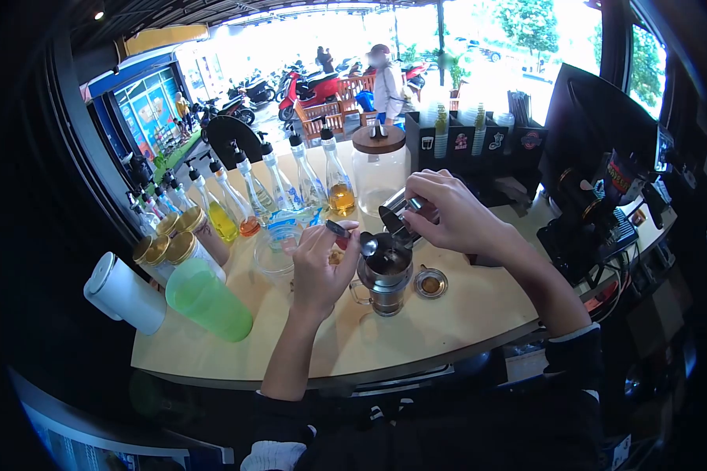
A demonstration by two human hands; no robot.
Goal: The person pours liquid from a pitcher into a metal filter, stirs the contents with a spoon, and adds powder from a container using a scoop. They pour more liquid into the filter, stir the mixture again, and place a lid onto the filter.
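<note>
A small metal spoon [368, 245] is pinched in my left hand [322, 263], its bowl at the left rim of a metal cup-shaped filter [390, 259]. That filter stands on a glass mug [387, 301] with a handle on its left. My right hand [454, 210] is closed round a shiny metal container [401, 213], tilted above the filter's back rim. Dark contents show inside the filter. Just right of the mug lies a small round metal dish [430, 282] with something brown in it.
Pump bottles [277, 184] line the back left, a wood-lidded jar [379, 169] behind my hands. At left stand a green tumbler [208, 300], a white flask [126, 294] and gold-lidded canisters [182, 247]. A cup rack [471, 141] and monitor [597, 125] are right. A person [386, 86] stands outside.
</note>
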